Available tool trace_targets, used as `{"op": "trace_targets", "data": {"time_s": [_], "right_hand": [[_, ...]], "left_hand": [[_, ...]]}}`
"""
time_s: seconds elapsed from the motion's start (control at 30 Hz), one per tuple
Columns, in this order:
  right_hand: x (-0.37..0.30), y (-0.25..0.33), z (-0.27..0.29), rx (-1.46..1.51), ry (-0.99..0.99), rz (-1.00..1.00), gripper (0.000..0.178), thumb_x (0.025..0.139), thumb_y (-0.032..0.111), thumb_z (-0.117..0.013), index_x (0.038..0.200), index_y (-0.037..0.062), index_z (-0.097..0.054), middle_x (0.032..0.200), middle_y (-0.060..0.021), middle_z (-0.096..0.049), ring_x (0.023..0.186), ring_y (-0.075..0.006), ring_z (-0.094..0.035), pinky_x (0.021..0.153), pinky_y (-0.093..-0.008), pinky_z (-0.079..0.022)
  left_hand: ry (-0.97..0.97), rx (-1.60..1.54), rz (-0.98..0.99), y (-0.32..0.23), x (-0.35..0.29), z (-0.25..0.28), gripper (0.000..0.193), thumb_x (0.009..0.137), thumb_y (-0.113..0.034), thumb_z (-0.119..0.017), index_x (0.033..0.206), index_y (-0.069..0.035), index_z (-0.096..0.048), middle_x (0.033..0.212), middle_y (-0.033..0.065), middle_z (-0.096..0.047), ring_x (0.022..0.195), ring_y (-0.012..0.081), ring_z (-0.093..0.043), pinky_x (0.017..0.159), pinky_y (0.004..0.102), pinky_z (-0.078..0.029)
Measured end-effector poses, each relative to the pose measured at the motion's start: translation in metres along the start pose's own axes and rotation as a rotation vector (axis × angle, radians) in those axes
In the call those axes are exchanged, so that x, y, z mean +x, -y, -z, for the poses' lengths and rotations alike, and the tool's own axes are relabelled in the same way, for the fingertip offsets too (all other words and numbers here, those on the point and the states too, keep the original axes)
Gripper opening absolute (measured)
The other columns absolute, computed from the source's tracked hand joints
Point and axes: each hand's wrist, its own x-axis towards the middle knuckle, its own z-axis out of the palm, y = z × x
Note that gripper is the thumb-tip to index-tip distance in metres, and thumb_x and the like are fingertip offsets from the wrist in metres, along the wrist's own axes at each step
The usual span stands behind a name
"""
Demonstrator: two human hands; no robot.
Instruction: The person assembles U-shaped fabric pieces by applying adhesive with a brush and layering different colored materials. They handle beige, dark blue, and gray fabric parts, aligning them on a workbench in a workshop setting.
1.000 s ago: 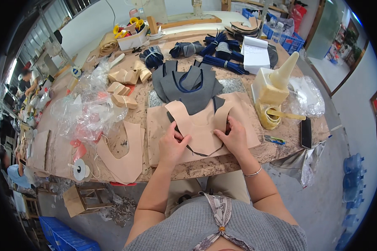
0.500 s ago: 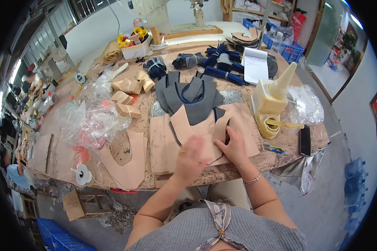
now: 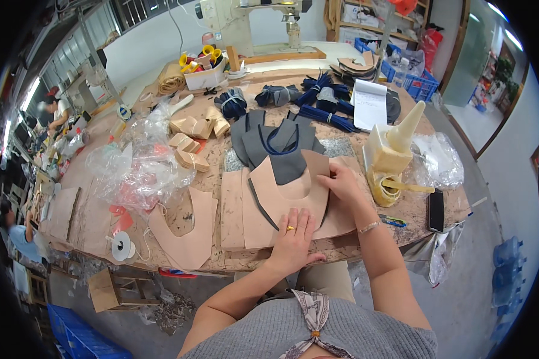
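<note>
A beige U-shaped flat piece (image 3: 287, 197) lies over a dark-edged layer on a stack of beige sheets (image 3: 236, 221). My left hand (image 3: 292, 242) rests flat on its lower curve, fingers stretched out. At the piece's upper right arm, my right hand (image 3: 343, 184) is closed on the edge with thumb and fingers. Grey pieces with navy trim (image 3: 260, 140) lie just beyond, one reaching into the opening of the U. Another beige U-shaped piece (image 3: 188, 239) lies to the left on the table.
A glue pot (image 3: 386, 167) with a brush, a cutter knife (image 3: 393, 221) and a phone (image 3: 435, 210) are on the right. Crumpled clear plastic (image 3: 141, 173) and a white spool (image 3: 123, 246) lie left. Navy bundles (image 3: 326, 118), a notepad (image 3: 370, 102) and a sewing machine (image 3: 251, 27) stand farther back.
My left hand has come down flat onto the piece's lower curve. The piece's right arm, curled up before, now lies flatter, and my right hand has shifted up along its edge.
</note>
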Motion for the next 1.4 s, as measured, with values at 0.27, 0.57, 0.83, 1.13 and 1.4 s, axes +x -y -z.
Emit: {"op": "trace_targets", "data": {"time_s": [0.27,0.57,0.83,1.13,1.4], "right_hand": [[0.029,-0.021,0.008,-0.203,-0.041,-0.021,0.026,0.071,0.016,-0.077,0.092,0.0021,-0.073,0.078,-0.0078,-0.07,0.069,-0.014,-0.063,0.064,-0.0278,-0.05],[0.025,-0.008,0.005,-0.372,-0.137,0.013,0.031,0.066,0.025,-0.081,0.089,0.0054,-0.073,0.075,-0.0135,-0.068,0.069,-0.0244,-0.064,0.066,-0.0345,-0.05],[0.023,-0.004,0.004,-0.574,-0.19,0.069,0.038,0.067,0.027,-0.081,0.092,0.002,-0.069,0.09,-0.0165,-0.066,0.083,-0.0294,-0.063,0.075,-0.0374,-0.05],[0.014,-0.018,0.007,-0.352,-0.408,0.212,0.041,0.078,0.022,-0.075,0.109,-0.0013,-0.061,0.091,-0.0134,-0.061,0.071,-0.0215,-0.063,0.066,-0.0331,-0.052],[0.01,-0.01,0.018,-0.311,-0.472,0.285,0.034,0.078,0.019,-0.074,0.104,-0.0003,-0.063,0.089,-0.0122,-0.061,0.062,-0.0195,-0.06,0.063,-0.032,-0.051]], "left_hand": [[0.032,0.071,0.016,-0.005,0.004,0.0,0.1,0.066,-0.065,-0.068,0.131,0.006,-0.043,0.14,0.0253,-0.039,0.13,0.0441,-0.034,0.107,0.055,-0.026],[0.057,0.115,0.008,-0.011,0.028,0.0,0.092,0.065,-0.067,-0.067,0.12,0.005,-0.051,0.128,0.0232,-0.048,0.117,0.0367,-0.046,0.098,0.0461,-0.039],[0.163,-0.239,0.019,0.031,0.051,0.007,0.082,0.078,-0.056,-0.064,0.129,0.007,-0.047,0.138,0.0212,-0.043,0.116,0.0384,-0.047,0.098,0.0437,-0.039],[0.082,0.027,-0.02,-0.002,0.021,0.009,0.095,0.072,-0.06,-0.068,0.135,0.005,-0.04,0.141,0.0231,-0.041,0.133,0.0379,-0.035,0.109,0.0462,-0.029],[0.039,-0.031,0.01,0.013,-0.005,0.006,0.09,0.072,-0.055,-0.071,0.134,0.005,-0.044,0.139,0.0225,-0.044,0.131,0.0367,-0.04,0.107,0.0445,-0.032]]}}
